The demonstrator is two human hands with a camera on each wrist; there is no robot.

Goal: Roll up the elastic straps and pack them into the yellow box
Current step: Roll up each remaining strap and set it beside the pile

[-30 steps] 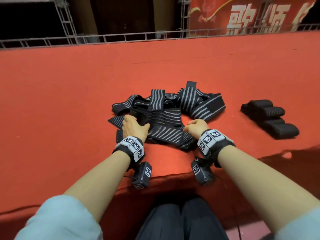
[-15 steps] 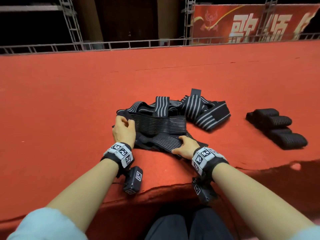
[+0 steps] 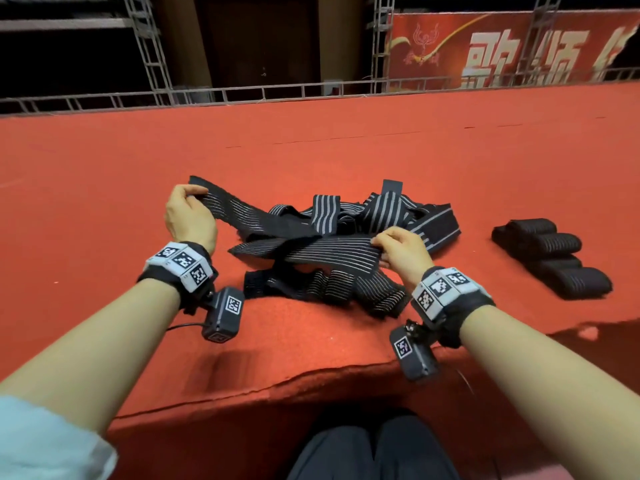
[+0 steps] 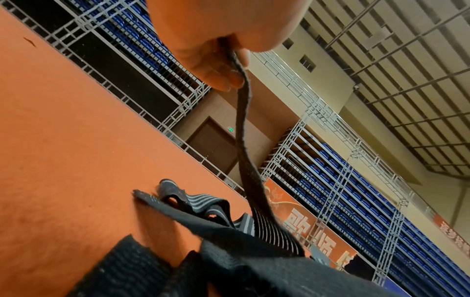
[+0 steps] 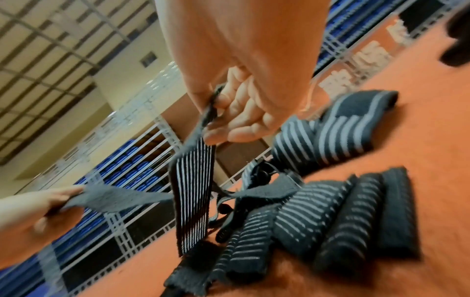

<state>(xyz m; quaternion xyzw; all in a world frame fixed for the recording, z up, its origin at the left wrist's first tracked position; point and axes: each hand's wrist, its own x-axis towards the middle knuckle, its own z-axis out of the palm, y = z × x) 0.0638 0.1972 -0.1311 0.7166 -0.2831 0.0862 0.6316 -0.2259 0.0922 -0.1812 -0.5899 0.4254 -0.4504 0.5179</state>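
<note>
Left hand [image 3: 188, 216] pinches one strap [image 3: 242, 216] end, lifted; right hand [image 3: 403, 252] pinches another stretch over the pile [image 3: 381, 216] mid-carpet [image 3: 311, 143]. Rolled straps [image 3: 550, 258] lie right.

Red banner [image 3: 502, 51] behind the railing: large white characters "歌颂", a third cut off. Wrist bands [image 3: 181, 263] carry black-and-white square code markers, no legible text.
</note>
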